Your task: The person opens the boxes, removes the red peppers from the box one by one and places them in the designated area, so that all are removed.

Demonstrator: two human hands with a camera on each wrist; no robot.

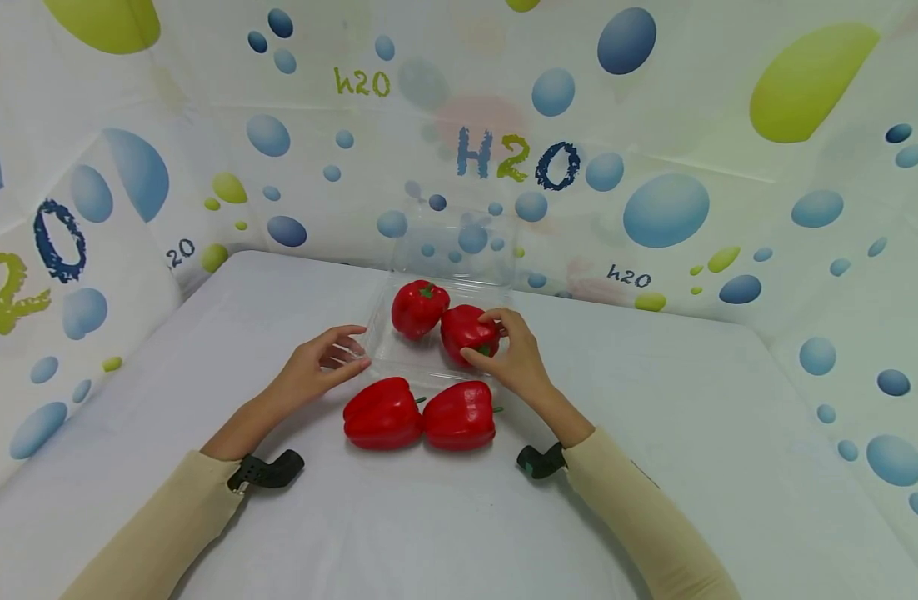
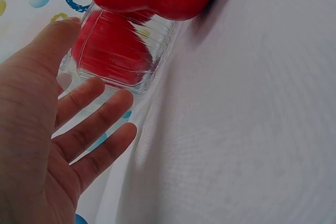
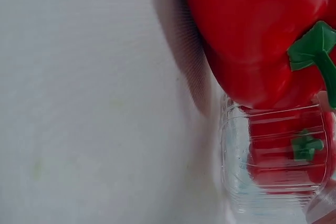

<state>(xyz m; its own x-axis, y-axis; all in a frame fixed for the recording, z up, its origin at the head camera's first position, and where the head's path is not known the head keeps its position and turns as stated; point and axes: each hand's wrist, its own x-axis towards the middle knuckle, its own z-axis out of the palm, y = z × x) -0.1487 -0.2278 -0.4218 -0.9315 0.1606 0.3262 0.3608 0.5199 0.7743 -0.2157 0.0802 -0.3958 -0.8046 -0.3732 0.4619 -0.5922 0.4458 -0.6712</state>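
A clear plastic container [image 1: 406,360] has its lid raised at the back. Inside it, one red bell pepper [image 1: 416,310] sits at the left, and a second red pepper [image 1: 459,333] is at the right. My right hand [image 1: 521,357] grips that second pepper, with thumb and fingers on its right side. At the container's left edge is my left hand [image 1: 320,364], its fingers loosely extended and holding nothing; whether it touches the wall I cannot tell. In the left wrist view, the left fingers [image 2: 97,153] are spread beside the ribbed container wall [image 2: 118,51].
Two more red peppers, a left one [image 1: 382,414] and a right one [image 1: 460,417], lie side by side in front of the container, green stems pointing right. The transparent lid [image 1: 453,242] stands against the patterned backdrop [image 1: 316,200]. A white cloth [image 1: 429,525] covers the table.
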